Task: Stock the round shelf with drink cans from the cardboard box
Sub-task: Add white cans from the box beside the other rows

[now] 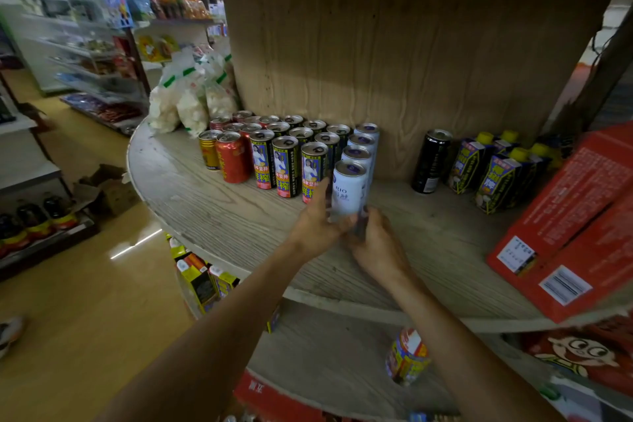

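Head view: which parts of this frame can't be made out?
- Base of the white can: covered by the left hand and right hand, so whether it is standing or lifted is unclear.
- Labels of the back-row cans: hidden behind the front cans.
- Far end of the red box: cut off by the right edge.
- Goods on the aisle shelves: blurred.

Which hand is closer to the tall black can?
Right. The right hand holds the white can, left of the black can; the left hand grips its other side, farther off.
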`<state>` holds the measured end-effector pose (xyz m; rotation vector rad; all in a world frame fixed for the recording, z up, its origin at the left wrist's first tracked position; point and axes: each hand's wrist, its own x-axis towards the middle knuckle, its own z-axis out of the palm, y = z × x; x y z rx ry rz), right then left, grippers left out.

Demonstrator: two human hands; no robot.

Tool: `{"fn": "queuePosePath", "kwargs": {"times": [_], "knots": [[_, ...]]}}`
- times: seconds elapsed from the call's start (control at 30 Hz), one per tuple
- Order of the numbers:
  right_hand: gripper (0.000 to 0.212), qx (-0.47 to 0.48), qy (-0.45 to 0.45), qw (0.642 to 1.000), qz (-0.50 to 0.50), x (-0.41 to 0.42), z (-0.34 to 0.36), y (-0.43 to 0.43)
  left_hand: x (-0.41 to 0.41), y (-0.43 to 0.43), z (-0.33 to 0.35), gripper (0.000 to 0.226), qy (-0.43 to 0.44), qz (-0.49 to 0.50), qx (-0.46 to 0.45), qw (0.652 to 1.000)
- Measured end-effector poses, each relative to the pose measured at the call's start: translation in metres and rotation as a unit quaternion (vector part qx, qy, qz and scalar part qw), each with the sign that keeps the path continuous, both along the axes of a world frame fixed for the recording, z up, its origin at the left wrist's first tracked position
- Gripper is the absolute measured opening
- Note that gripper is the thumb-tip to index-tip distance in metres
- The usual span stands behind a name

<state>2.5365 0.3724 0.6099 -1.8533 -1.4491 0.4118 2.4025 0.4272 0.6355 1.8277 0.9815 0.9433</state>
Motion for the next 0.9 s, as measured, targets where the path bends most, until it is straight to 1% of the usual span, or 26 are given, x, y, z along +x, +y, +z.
{"fn": "queuePosePath", "kwargs": {"times": [0.07,0.1,0.23,0.33,0.4,0.47,0.5,0.53,0.63,0.7,0.77,0.83,0.9], "knots": [[0.060,-0.022,-0.035,0.999,-0.017,-0.006,0.001,-0.017,-0.011,-0.017,-0.003,0.064,0.021,0.004,0.007,1.000],[0.059,-0.032,-0.051,0.998,-0.024,-0.010,0.001,-0.027,-0.018,-0.027,-0.004,0.062,0.030,0.011,0.016,0.999],[0.054,-0.022,-0.072,0.995,-0.059,-0.036,0.005,-0.077,-0.051,-0.068,-0.008,0.067,0.067,0.032,0.034,0.997],[0.043,-0.004,-0.070,0.995,-0.077,-0.067,-0.001,-0.120,-0.078,-0.105,-0.020,0.060,0.079,0.001,0.024,0.997],[0.036,0.000,-0.075,0.995,-0.071,-0.094,-0.015,-0.148,-0.099,-0.131,-0.035,0.053,0.096,-0.023,0.054,0.994],[0.029,-0.017,-0.061,0.997,-0.050,-0.120,-0.031,-0.176,-0.118,-0.156,-0.058,0.042,0.096,-0.032,0.051,0.994],[0.026,-0.037,-0.050,0.997,-0.042,-0.131,-0.040,-0.188,-0.125,-0.168,-0.071,0.035,0.103,-0.039,0.035,0.993],[0.026,-0.058,-0.041,0.997,-0.037,-0.141,-0.049,-0.199,-0.132,-0.182,-0.080,0.032,0.099,-0.046,0.010,0.994],[0.031,-0.094,-0.033,0.995,-0.026,-0.162,-0.084,-0.230,-0.154,-0.218,-0.118,0.042,0.105,-0.038,-0.024,0.993],[0.033,-0.123,-0.021,0.992,-0.024,-0.171,-0.110,-0.251,-0.168,-0.241,-0.142,0.043,0.129,-0.041,-0.048,0.990],[0.030,-0.148,-0.019,0.989,-0.016,-0.178,-0.141,-0.270,-0.180,-0.260,-0.169,0.044,0.157,-0.034,-0.060,0.985],[0.027,-0.183,-0.033,0.983,-0.006,-0.183,-0.177,-0.288,-0.190,-0.278,-0.198,0.049,0.181,-0.038,-0.062,0.981],[0.030,-0.233,-0.064,0.970,0.016,-0.186,-0.217,-0.306,-0.197,-0.296,-0.230,0.047,0.211,-0.049,-0.078,0.973]]}}
